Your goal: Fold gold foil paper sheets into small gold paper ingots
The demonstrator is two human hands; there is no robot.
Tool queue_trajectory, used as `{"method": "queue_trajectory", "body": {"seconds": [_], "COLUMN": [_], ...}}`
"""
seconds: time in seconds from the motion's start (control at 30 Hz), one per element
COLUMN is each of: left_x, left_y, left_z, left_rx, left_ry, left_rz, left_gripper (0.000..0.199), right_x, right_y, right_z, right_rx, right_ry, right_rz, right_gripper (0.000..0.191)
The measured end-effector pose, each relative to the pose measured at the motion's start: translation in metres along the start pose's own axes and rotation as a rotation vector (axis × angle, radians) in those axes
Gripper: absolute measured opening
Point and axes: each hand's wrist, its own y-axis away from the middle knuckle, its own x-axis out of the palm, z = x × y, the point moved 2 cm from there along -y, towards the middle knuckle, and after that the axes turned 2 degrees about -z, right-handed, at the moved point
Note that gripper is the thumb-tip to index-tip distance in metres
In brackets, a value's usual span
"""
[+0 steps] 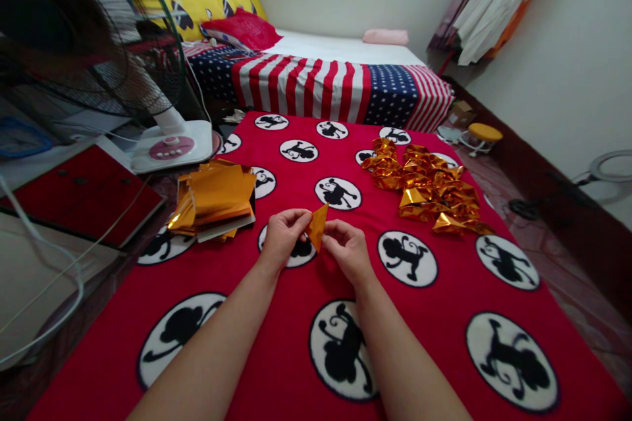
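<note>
A small folded piece of gold paper (317,227) is held up between both hands over the red cloth (266,355) with round monkey prints. My left hand (285,235) pinches its left side between thumb and fingers. On the other side, my right hand (347,247) grips its right edge with the fingertips. To the left lies a stack of flat gold sheets (217,194). Several folded shiny gold pieces (427,191) are heaped together at the right rear of the cloth.
A fan (172,145) stands at the left, beside a dark red panel (83,191). Behind the cloth is a bed with a striped and starred cover (306,85). A yellow stool (485,132) and a cardboard box (461,114) are at the right rear.
</note>
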Motion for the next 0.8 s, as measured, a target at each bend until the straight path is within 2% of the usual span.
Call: {"method": "queue_trajectory", "body": {"seconds": [0.1,0.2,0.4,0.57,0.8], "left_x": [0.0009,0.0036,0.0081,0.0052,0.0029], "left_y": [0.0019,0.0047,0.0077,0.0074,0.0043], "left_z": [-0.0012,-0.0033,-0.0081,-0.0101,-0.0089], "left_rx": [0.01,0.015,0.024,-0.026,-0.039], "left_ry": [-0.043,-0.129,-0.169,-0.133,-0.056], "left_rz": [0.019,0.092,0.267,0.174,0.106], "left_gripper": [0.031,0.03,0.025,0.029,0.03], "right_x": [0.0002,-0.0009,-0.0038,-0.002,-0.0042], "right_y": [-0.0012,-0.0027,-0.0015,0.0007,-0.0009], "right_z": [0.0006,0.0001,0.0005,0.0035,0.0049], "right_rx": [-0.002,0.002,0.01,0.025,-0.021], "right_ry": [0.014,0.059,0.064,-0.085,-0.089], "right_rz": [-0.017,-0.074,-0.207,-0.099,0.007], "right_gripper": [0.017,0.016,0.037,0.037,0.035]}}
